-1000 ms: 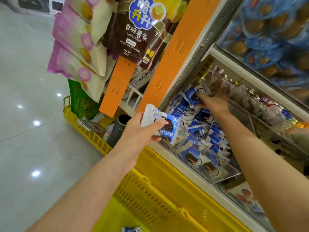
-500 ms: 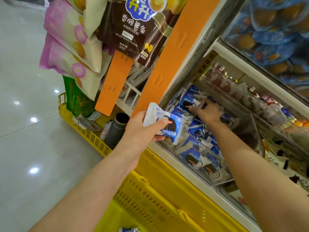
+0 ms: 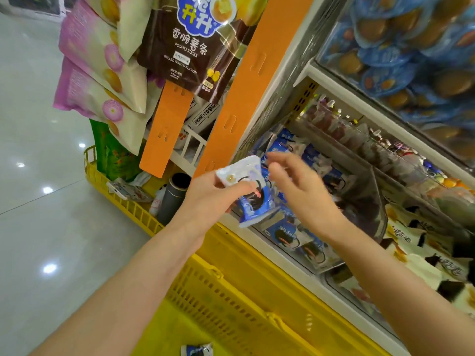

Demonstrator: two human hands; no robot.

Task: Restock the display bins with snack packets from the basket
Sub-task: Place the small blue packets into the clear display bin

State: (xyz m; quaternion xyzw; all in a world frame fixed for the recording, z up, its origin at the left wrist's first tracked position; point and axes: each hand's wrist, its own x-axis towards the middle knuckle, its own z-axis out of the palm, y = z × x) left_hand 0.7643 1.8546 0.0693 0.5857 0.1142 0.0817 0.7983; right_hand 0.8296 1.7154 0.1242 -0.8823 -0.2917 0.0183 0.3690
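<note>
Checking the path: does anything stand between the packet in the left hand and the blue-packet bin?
Only the right hand, open, hovering between the packet in the left hand and the bin. The bin shows no lid.

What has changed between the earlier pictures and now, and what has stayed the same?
The right hand has drawn back out of the clear bin, off the stocked packets, toward the held packets; its fingers are loose and hold nothing. The left hand still grips the held packets in front of the bin, above the yellow basket.
</note>
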